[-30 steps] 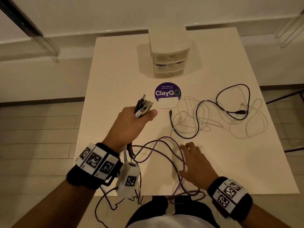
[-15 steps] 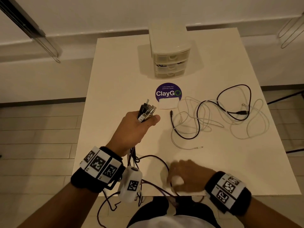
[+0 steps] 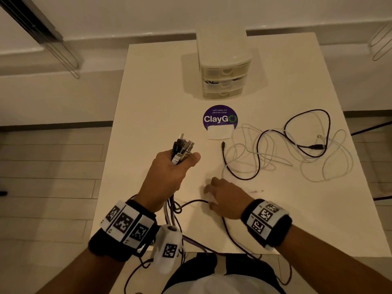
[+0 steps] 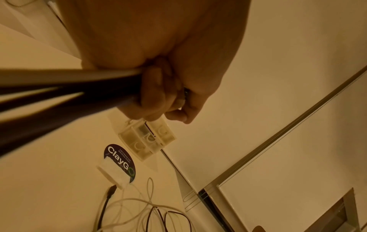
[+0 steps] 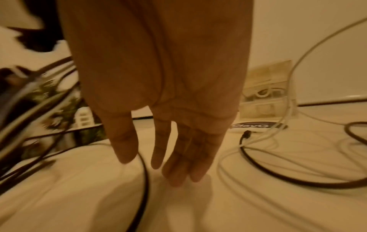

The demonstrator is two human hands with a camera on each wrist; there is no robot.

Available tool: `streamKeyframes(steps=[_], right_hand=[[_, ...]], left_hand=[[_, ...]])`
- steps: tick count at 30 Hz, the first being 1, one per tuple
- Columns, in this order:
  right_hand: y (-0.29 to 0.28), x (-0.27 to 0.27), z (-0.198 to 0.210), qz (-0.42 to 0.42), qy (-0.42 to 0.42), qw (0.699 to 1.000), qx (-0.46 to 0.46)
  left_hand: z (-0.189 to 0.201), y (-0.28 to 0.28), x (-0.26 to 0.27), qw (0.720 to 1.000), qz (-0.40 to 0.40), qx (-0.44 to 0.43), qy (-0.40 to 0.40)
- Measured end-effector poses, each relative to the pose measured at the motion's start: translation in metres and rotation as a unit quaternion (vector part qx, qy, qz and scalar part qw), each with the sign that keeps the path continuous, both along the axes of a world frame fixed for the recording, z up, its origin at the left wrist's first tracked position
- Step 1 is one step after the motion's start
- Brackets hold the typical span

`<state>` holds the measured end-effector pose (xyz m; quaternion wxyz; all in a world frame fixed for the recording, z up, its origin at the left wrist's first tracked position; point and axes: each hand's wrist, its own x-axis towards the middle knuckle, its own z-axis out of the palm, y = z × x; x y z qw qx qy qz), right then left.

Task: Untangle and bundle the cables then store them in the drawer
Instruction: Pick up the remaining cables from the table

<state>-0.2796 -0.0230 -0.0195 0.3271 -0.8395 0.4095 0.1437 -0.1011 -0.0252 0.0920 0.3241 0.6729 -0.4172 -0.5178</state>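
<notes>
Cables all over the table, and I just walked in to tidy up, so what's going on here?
A person is sorting cables. Their left hand grips a bunch of cable ends, plugs pointing up, with the cords trailing off the table's near edge. The right hand is low over the table with straight fingers, beside a dark cable. A loose black cable and white cable lie tangled to the right. The small drawer unit at the back is closed.
</notes>
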Motion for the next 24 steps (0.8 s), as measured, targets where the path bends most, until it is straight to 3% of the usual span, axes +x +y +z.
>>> streamKeyframes(steps=[4, 7, 8, 11, 13, 15, 19, 21, 24], right_hand=[[0.052, -0.001, -0.008, 0.123, -0.069, 0.989, 0.048], [0.074, -0.005, -0.005, 0.196, -0.049, 0.976, 0.079], [0.071, -0.008, -0.001, 0.181, -0.041, 0.979, 0.079], [0.029, -0.011, 0.013, 0.009, -0.076, 0.997, 0.029], [-0.016, -0.009, 0.021, -0.091, -0.113, 0.987, -0.071], [-0.059, -0.010, 0.022, -0.165, -0.095, 0.969, -0.154], [-0.100, -0.020, 0.006, -0.167, 0.130, 0.958, -0.193], [-0.098, -0.021, -0.003, -0.161, 0.143, 0.956, -0.198], [-0.089, -0.017, -0.013, -0.149, 0.098, 0.960, -0.216]], left_hand=[[-0.001, -0.002, 0.001, 0.999, 0.020, 0.006, 0.026], [-0.002, -0.004, -0.001, 0.999, 0.025, 0.008, 0.034], [-0.003, -0.005, -0.002, 0.999, 0.023, 0.008, 0.033], [-0.004, -0.008, -0.006, 0.999, 0.020, 0.009, 0.031], [-0.004, -0.010, -0.009, 0.999, 0.019, 0.005, 0.034], [-0.004, -0.013, -0.013, 0.999, 0.019, 0.001, 0.030], [0.001, -0.018, -0.019, 1.000, 0.021, -0.002, 0.019], [0.003, -0.020, -0.019, 0.999, 0.026, 0.001, 0.019], [0.004, -0.023, -0.016, 0.998, 0.048, 0.000, 0.036]])
